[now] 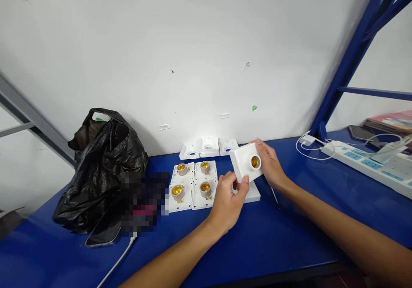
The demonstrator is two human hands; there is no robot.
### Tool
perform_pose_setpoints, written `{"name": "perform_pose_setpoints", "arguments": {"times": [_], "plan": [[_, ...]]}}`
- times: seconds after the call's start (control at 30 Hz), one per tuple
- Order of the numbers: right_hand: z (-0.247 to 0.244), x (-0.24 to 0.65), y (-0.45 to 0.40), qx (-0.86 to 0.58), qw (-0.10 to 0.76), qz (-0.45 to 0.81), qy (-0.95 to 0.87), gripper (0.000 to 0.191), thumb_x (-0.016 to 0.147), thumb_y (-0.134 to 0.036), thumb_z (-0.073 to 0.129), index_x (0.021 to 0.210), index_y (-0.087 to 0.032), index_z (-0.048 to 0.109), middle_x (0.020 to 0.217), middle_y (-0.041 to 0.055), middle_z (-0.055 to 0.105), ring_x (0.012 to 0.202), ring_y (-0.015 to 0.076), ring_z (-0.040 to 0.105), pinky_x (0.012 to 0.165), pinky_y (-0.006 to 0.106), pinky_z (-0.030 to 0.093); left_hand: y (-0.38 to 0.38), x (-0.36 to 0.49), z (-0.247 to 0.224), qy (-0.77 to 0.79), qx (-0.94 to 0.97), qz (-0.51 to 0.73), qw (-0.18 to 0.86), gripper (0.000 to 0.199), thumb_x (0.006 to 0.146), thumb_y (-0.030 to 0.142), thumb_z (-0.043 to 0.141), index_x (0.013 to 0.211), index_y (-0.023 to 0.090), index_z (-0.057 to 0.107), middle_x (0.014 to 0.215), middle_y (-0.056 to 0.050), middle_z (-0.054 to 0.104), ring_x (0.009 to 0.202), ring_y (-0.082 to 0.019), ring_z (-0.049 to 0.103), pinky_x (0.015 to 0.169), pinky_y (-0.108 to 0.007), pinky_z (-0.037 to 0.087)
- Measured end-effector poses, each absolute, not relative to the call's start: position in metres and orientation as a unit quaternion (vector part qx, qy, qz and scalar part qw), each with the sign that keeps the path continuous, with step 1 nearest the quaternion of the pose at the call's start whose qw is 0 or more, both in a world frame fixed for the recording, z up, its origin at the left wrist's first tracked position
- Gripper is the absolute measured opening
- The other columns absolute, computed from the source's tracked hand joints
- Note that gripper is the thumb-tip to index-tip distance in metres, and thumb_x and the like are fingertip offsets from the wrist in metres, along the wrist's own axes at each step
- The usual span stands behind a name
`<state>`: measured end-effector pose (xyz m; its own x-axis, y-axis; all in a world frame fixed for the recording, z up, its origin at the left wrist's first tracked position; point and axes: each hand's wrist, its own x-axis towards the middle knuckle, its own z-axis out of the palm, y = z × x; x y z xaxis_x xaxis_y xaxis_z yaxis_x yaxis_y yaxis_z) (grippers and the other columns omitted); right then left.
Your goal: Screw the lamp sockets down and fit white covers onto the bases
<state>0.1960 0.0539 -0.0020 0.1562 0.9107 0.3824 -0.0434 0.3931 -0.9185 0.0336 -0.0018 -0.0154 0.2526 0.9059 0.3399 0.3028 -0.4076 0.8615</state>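
Note:
Between both hands is a white square lamp holder (243, 161), tilted above the table, its round brass-coloured socket facing me. My left hand (228, 200) grips its lower left corner with thumb and fingers. At its right side my right hand (272, 165) is closed around the edge; some of those fingers are hidden behind it. To the left, several open lamp holder bases (198, 193) with brass-lined sockets lie side by side. Square white covers (208, 144) with round holes sit against the wall. Under the held piece, a white block-like part (252, 193) is partly hidden by my left hand.
A black plastic bag (106, 172) stands at the left, with a phone (104, 230) and a blurred-out dark item before it. A white cable (117, 262) runs to the front edge. Right, a long power strip (370, 163) lies near a blue metal frame (347, 65).

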Motion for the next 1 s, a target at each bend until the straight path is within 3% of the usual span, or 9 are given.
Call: {"name": "perform_pose_setpoints", "arguments": {"times": [0.13,0.27,0.53,0.7,0.83,1.0], "plan": [[0.004,0.195,0.046,-0.388,0.603,0.366,-0.593,0.046,0.095,-0.066,0.056,0.080,-0.022,0.058,0.069,-0.0038,0.050,0.060,0.0124,0.043,0.055,0.025,0.038,-0.001,0.032,-0.017,0.432,0.685,0.468,0.353,0.038,0.097,0.053,0.056,0.082,0.019,0.064,0.079,-0.002,0.060,0.078,-0.019,0.054,0.076,-0.033,0.044],[0.008,0.191,0.036,-0.373,0.531,0.392,-0.652,0.044,0.100,-0.063,0.050,0.085,-0.022,0.060,0.070,-0.0035,0.051,0.060,0.0127,0.043,0.055,0.025,0.038,-0.002,0.030,-0.018,0.474,0.582,0.528,0.398,0.054,0.091,0.070,0.057,0.083,0.017,0.065,0.079,-0.004,0.062,0.076,-0.020,0.058,0.069,-0.031,0.047],[0.009,0.194,0.039,-0.383,0.519,0.384,-0.660,0.040,0.100,-0.060,0.051,0.109,-0.025,0.069,0.081,-0.0008,0.061,0.065,0.0142,0.052,0.057,0.026,0.042,-0.001,0.033,-0.019,0.486,0.515,0.545,0.448,0.065,0.085,0.079,0.060,0.089,0.015,0.069,0.084,-0.007,0.067,0.085,-0.023,0.061,0.076,-0.033,0.051],[0.008,0.192,0.041,-0.383,0.544,0.426,-0.613,0.042,0.092,-0.064,0.062,0.106,-0.025,0.068,0.067,-0.0025,0.061,0.054,0.0143,0.051,0.048,0.026,0.040,0.000,0.033,-0.017,0.456,0.525,0.540,0.473,0.062,0.086,0.075,0.062,0.103,0.016,0.071,0.096,-0.009,0.071,0.094,-0.025,0.064,0.082,-0.034,0.051],[0.010,0.191,0.043,-0.399,0.597,0.400,-0.569,0.042,0.090,-0.065,0.063,0.105,-0.025,0.066,0.062,-0.0042,0.058,0.050,0.0135,0.049,0.045,0.025,0.039,-0.002,0.033,-0.017,0.402,0.644,0.496,0.421,0.050,0.096,0.065,0.057,0.091,0.017,0.070,0.087,-0.006,0.070,0.083,-0.021,0.059,0.078,-0.032,0.047],[0.009,0.194,0.048,-0.398,0.571,0.420,-0.583,0.043,0.093,-0.059,0.063,0.121,-0.027,0.060,0.070,-0.0052,0.059,0.052,0.0119,0.049,0.045,0.023,0.038,-0.002,0.036,-0.019,0.442,0.593,0.511,0.438,0.058,0.096,0.072,0.050,0.078,0.018,0.061,0.071,-0.001,0.057,0.067,-0.016,0.049,0.063,-0.028,0.039]]}}
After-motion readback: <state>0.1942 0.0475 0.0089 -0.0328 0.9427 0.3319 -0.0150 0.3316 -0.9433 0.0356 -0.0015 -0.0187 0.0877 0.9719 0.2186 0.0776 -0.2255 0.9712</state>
